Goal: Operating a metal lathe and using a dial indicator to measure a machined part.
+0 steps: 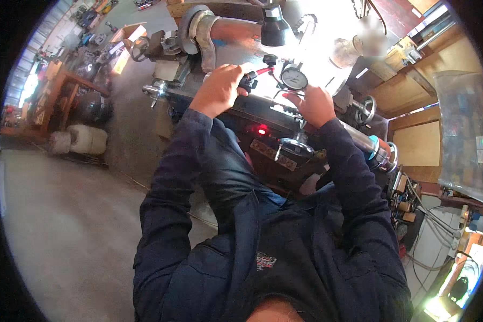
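A dial indicator (294,78) with a round white face stands over the machine bed, carried by a stand with a red arm (264,70) and a black knob (270,59). My left hand (218,90) is closed around a black block-like part (247,80) at the left end of that red arm. Just below and right of the dial is my right hand (317,106), its thumb pointing left and its fingers curled in. Glare and the hand itself hide what those fingers grip.
A black lamp (272,27) shines down close above the dial. Handwheels (296,146) and a glowing red light (262,129) sit on the machine's front. Another handwheel (390,156) is at the right. White container (87,139) and wooden shelving stand on the left.
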`<action>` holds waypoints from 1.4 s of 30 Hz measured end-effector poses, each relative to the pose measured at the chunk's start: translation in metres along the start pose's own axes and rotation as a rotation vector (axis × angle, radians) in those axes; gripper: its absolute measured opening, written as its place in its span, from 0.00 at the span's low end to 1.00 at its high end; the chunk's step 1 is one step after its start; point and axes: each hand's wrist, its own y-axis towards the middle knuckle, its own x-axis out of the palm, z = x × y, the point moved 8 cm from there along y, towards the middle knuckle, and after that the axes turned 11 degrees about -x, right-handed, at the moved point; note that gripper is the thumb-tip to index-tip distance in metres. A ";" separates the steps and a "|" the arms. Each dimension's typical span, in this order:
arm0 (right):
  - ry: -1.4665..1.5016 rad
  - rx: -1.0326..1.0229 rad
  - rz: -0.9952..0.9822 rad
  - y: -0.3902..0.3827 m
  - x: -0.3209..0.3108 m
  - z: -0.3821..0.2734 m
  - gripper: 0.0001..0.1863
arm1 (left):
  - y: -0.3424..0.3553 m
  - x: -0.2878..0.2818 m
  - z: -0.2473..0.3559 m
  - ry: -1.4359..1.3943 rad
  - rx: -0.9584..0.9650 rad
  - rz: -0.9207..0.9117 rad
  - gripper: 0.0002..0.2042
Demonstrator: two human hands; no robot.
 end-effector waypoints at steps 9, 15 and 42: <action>0.039 0.019 -0.026 -0.002 0.004 0.004 0.28 | -0.006 0.014 0.018 0.374 0.246 0.098 0.09; 0.060 -0.052 0.102 -0.004 -0.011 -0.002 0.28 | -0.010 0.011 0.017 0.283 0.269 0.098 0.09; 0.404 -0.057 0.215 0.007 -0.014 -0.005 0.31 | 0.077 0.019 0.049 0.425 0.400 -0.204 0.17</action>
